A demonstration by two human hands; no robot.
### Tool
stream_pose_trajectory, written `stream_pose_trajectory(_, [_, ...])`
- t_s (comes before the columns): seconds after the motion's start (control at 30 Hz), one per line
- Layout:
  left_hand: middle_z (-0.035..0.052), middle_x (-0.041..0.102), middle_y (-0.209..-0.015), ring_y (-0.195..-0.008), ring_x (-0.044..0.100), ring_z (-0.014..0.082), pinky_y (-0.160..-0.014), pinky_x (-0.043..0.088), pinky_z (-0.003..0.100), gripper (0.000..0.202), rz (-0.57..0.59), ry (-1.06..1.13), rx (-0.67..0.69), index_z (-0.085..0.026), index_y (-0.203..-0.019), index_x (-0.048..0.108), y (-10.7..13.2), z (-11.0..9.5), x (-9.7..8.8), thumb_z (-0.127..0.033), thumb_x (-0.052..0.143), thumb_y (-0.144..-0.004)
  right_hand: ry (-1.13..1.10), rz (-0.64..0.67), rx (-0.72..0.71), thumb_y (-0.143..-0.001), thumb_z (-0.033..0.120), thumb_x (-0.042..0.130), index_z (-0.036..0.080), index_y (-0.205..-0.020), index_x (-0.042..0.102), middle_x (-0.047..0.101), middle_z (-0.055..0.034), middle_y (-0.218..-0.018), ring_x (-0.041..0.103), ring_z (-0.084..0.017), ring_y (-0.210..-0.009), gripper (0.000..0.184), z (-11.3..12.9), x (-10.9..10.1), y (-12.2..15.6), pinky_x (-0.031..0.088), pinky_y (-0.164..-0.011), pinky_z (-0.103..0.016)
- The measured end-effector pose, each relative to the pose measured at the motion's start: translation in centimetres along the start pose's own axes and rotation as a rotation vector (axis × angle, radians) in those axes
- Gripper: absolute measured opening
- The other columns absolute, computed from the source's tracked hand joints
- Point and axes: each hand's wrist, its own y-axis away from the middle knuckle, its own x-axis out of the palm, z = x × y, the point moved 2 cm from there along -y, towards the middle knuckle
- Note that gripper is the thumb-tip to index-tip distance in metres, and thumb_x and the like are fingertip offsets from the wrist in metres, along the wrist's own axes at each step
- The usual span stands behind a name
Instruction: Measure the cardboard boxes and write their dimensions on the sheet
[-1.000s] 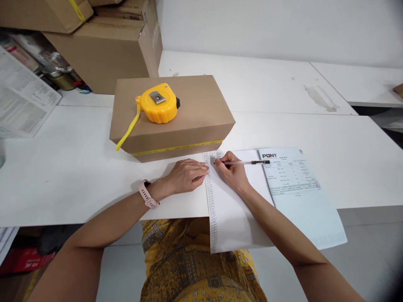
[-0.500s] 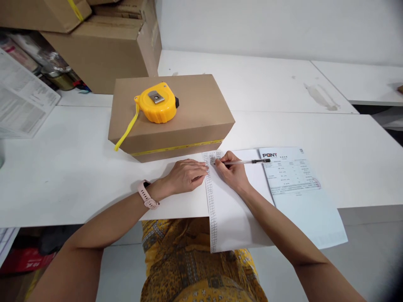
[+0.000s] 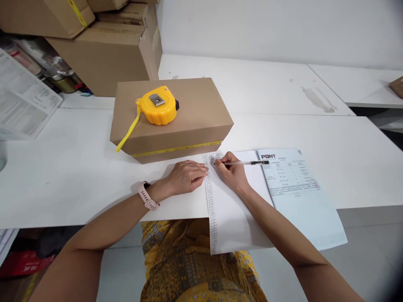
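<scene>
Fingers (image 3: 224,158) of our right hand (image 3: 235,173) close around a pen (image 3: 247,162), pinching it near its writing end, with the tip down at the columns of small writing on a white paper (image 3: 229,209). Our left hand (image 3: 188,176) lies palm down, its fingers close together and loosely bent, the fingertips at the paper's left edge; we cannot tell whether anything is under the palm. On that wrist we wear a pink watch band (image 3: 147,195). Right of the white paper, and meeting it, lies a printed sheet (image 3: 302,209) headed PONY. Both papers reach past the front edge of the white table (image 3: 78,176), over our yellow patterned clothes (image 3: 195,272). Just beyond our hands stands a cardboard box (image 3: 198,100) with yellow tape along its front. On its top rests a yellow tape measure (image 3: 159,109), its strap (image 3: 128,135) hanging over the front edge. Behind, to the left, we see stacked cartons (image 3: 103,58).
</scene>
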Motion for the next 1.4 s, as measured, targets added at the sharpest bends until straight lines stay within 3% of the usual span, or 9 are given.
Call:
stream_pose_trajectory(1.0, [0.0055, 0.080, -0.101, -0.100, 0.077, 0.0207, -0.093, 0.062, 0.038, 0.020, 0.020, 0.001, -0.013, -0.016, -0.093, 0.077, 0.17, 0.08, 0.08, -0.013, 0.057, -0.092, 0.005, -0.008, 0.011, -0.080, 0.035, 0.067, 0.024, -0.066, 0.042, 0.038, 0.0060, -0.058, 0.034, -0.011, -0.056, 0.032, -0.09, -0.02, 0.00, 0.028, -0.052, -0.027])
stream_pose_trajectory(1.4, [0.0025, 0.081, -0.097, -0.101, 0.076, 0.0199, -0.092, 0.062, 0.036, 0.019, 0.025, 0.004, -0.016, -0.018, -0.093, 0.076, 0.06, -0.04, -0.10, -0.013, 0.057, -0.092, 0.003, -0.013, 0.021, -0.079, 0.033, 0.066, 0.024, -0.065, 0.041, 0.039, 0.0065, -0.057, 0.033, -0.010, -0.055, 0.030, 0.19, -0.09, -0.02, 0.026, -0.052, -0.027])
